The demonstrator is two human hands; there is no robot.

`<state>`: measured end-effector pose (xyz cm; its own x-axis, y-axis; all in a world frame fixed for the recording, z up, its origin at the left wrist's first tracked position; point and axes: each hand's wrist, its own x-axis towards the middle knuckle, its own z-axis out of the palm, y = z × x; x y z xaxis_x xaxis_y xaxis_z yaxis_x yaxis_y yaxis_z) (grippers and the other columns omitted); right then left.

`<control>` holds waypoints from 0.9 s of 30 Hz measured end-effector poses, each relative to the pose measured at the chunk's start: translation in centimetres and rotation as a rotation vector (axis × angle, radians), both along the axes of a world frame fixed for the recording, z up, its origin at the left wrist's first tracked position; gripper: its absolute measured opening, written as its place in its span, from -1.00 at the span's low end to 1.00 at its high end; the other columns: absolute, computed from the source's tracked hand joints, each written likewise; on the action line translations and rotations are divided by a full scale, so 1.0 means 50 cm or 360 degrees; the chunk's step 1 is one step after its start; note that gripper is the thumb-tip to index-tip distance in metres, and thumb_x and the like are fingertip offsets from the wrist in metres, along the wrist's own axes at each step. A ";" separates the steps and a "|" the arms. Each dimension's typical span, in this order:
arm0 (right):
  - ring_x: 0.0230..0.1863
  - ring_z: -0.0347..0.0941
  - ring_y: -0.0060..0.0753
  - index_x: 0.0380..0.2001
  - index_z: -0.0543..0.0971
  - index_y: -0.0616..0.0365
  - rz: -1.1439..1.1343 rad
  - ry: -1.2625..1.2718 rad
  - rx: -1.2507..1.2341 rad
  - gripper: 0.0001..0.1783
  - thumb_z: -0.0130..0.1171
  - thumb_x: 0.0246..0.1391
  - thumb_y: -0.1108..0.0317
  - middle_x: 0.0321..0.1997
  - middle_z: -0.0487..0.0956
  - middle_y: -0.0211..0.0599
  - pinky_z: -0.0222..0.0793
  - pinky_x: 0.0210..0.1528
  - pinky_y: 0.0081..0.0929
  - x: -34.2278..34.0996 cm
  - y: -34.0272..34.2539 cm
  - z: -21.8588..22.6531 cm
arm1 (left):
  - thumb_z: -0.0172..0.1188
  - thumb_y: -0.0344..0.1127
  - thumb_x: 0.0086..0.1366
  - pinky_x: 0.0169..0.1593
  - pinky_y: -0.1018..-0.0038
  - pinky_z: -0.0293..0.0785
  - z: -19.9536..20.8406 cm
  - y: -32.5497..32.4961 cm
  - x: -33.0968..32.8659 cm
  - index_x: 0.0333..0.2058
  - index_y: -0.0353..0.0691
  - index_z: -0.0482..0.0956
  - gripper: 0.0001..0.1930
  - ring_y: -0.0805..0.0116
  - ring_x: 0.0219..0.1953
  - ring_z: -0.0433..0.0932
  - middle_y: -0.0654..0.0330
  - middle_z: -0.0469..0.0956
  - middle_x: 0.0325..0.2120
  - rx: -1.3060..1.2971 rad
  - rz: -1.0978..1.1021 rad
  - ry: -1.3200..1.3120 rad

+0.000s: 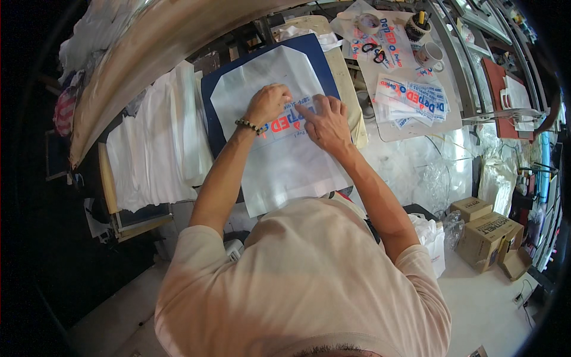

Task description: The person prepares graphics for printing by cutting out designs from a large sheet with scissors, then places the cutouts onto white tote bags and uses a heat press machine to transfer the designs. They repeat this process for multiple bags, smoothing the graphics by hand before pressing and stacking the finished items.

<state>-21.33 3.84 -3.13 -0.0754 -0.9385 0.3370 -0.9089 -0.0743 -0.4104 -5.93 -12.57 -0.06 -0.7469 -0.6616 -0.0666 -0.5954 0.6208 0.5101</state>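
Observation:
A large white bag (285, 160) lies flat over a dark blue flat board (209, 107). Across its middle is a clear printed film (279, 126) with red and blue lettering, partly hidden by my hands. My left hand (269, 105), with a beaded bracelet at the wrist, rests on the bag at the left of the lettering, fingers curled and tips close together; whatever may be between them is hidden. On the right end of the lettering lies my right hand (327, 124), its index finger stretched toward the left hand and its fingers apart, touching the surface.
A stack of white bags (151, 140) stands at the left. On the right-hand table (392, 132) are a pile of printed films (410, 98), black scissors (375, 52), a tape roll (367, 22) and a white mug (429, 55). Cardboard boxes (485, 238) sit on the floor at right.

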 end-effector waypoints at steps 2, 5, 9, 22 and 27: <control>0.26 0.23 0.03 0.14 0.64 -0.35 0.0002 -0.0010 -0.0005 -0.45 0.23 0.00 0.27 0.22 0.37 -0.15 0.12 0.29 0.01 0.000 0.000 0.000 | 0.22 -0.37 0.31 0.01 0.15 0.51 -0.011 -0.014 0.006 -0.26 -0.30 0.64 -0.87 -0.07 -0.11 0.62 -0.04 0.65 -0.27 -0.0055 0.0042 0.0081; 0.24 0.24 0.04 0.13 0.64 -0.36 0.0001 -0.0007 -0.0045 -0.45 0.24 0.00 0.28 0.20 0.40 -0.15 0.15 0.28 -0.01 0.001 -0.004 0.002 | 0.21 -0.37 0.33 -0.03 0.17 0.52 -0.024 -0.042 0.021 -0.22 -0.29 0.61 -0.87 -0.06 -0.14 0.63 -0.03 0.65 -0.29 -0.0107 0.0120 0.0272; 0.15 0.34 0.07 0.10 0.63 -0.03 -0.0045 -0.0346 -0.0210 -0.49 0.29 0.00 0.32 0.12 0.44 -0.02 0.24 0.20 -0.05 -0.017 -0.011 0.000 | 0.19 -0.39 0.36 -0.14 0.25 0.57 0.003 -0.061 0.071 -0.16 -0.27 0.59 -0.86 -0.04 -0.24 0.67 -0.04 0.66 -0.29 -0.0052 0.0456 0.0599; -0.07 0.49 0.17 -0.34 0.58 0.08 -0.0590 -0.0697 -0.0043 -0.71 0.47 -0.10 0.27 -0.12 0.55 0.03 0.43 -0.05 -0.09 -0.023 -0.016 0.010 | 0.40 -0.20 0.20 -0.21 0.40 0.60 0.142 0.156 0.485 -0.26 -0.28 0.77 -0.74 0.35 -0.35 0.69 0.12 0.75 -0.36 0.1372 0.0212 -0.1157; -0.27 0.40 -0.46 -0.22 0.34 0.13 -0.0962 -0.1550 -0.0183 -0.70 0.30 0.17 0.38 -0.27 0.50 -0.29 0.36 -0.19 -0.44 -0.131 0.180 -0.019 | 0.38 -0.11 0.28 -0.17 0.38 0.64 0.051 0.243 0.485 -0.13 -0.33 0.72 -0.62 0.29 -0.30 0.72 0.07 0.74 -0.30 0.1758 -0.0051 -0.1537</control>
<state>-27.89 12.84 -4.06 -0.7777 -0.6280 -0.0299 -0.1102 0.1831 -0.9769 18.34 -0.42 2.49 -0.1324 0.0718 -0.9886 -0.9675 0.2072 0.1447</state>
